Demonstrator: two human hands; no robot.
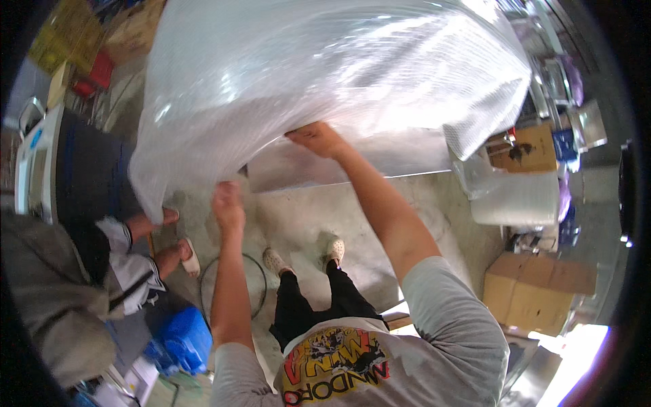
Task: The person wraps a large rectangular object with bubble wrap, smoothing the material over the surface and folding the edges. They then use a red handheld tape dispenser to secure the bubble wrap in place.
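Observation:
A large sheet of clear bubble wrap (pixel 230 88) drapes over a big boxy thing with a shiny metal side (pixel 380 159), which shows below the sheet's near edge. My right hand (pixel 317 139) pinches that edge near its middle, fingers curled into the film. Further left, my left hand (pixel 228 203) is closed at the sheet's lower edge; it is slightly blurred and its fingertips are hard to make out. At the left, the sheet's corner hangs low beside another person's hand (pixel 169 216); whether that hand touches it, I cannot tell.
A roll of bubble wrap (pixel 517 199) stands at the right, above a cardboard box (pixel 536 288). On the left are a person in a dark top (pixel 54 292), a dark cabinet (pixel 91 163) and a blue plastic bundle (pixel 183 339). A black hoop-like cable (pixel 263 285) lies on the floor.

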